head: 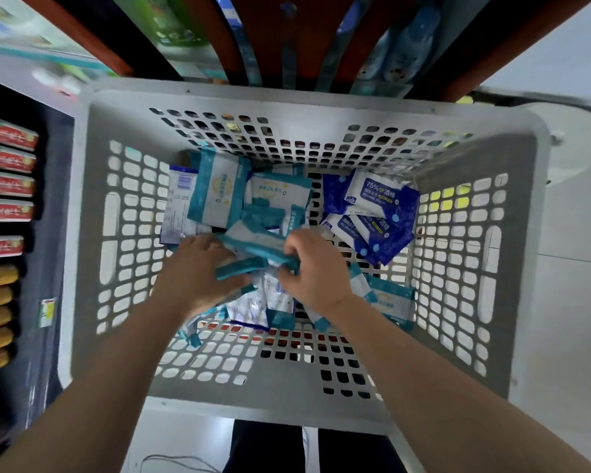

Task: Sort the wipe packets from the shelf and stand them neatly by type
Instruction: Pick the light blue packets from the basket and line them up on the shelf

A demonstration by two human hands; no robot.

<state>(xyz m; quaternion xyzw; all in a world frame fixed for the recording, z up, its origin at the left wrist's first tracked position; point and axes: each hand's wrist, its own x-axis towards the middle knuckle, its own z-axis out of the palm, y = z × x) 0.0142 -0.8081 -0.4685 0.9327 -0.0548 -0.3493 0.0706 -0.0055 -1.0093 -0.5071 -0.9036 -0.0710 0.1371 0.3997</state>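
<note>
Centre of frame: one grey basket (93, 233), loose wipe packets on its floor. Upper right of the floor: three blue packets (365, 194), overlapping. Upper left, centre and lower right: teal packets (219, 187), at least six, exact count hidden by overlap. Left hand (198, 268) and right hand (309, 268) side by side at centre, fingers of both curled round a teal bundle (243, 268) between them. Left edge: shelf (53, 216) with five red boxes (11, 134).
</note>
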